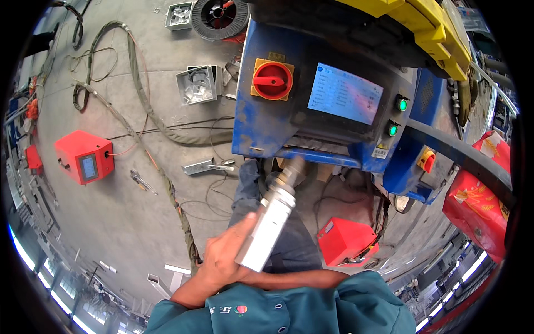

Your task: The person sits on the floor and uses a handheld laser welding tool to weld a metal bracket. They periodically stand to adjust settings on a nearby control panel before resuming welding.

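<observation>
Left hand (222, 257) wrapped around silver, cylindrical metal tool (270, 225), right hand hidden, its state not determinable, blue metal console (257, 127) seen far, red box-shaped unit (344, 242) seen right.

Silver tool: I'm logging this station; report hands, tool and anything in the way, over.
Left hand gripping silver tool low down; right hand hidden. Tool slants forward-right. Its far end overlaps blue machine in view; contact unclear.
</observation>
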Tool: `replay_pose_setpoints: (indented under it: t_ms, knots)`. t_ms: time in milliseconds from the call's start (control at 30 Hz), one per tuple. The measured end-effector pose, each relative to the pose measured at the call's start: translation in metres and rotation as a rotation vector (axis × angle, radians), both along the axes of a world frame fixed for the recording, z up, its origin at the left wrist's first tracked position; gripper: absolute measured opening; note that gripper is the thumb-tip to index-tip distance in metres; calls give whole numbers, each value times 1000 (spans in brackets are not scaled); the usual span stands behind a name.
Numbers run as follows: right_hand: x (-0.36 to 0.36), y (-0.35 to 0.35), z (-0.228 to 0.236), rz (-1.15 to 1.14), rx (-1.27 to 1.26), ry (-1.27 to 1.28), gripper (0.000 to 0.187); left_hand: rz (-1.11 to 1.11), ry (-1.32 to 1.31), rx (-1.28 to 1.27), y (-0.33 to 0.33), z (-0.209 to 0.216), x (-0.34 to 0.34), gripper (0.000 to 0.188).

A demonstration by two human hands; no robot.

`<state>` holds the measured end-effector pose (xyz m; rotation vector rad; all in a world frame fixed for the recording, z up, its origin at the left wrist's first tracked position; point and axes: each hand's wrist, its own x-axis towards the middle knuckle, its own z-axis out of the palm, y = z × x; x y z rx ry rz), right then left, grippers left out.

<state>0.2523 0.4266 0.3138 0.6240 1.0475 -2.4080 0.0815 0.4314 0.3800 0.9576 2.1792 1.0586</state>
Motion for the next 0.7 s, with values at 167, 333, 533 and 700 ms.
replay_pose_setpoints:
  t_ms: [167,333,533,700]
  knots:
    - [4,7,-2,1,-38,3,32,-21,-45,21,7,9,-2,66]
    - [15,19,-3,19,-98,17,35,102,-64,-106,4,7,11,70]
    - [23,23,-2,26,-141,30,39,14,-113,-58,5,9,3,75]
    - [20,20,-4,29,-149,31,42,-17,-133,-59,9,16,-3,75]
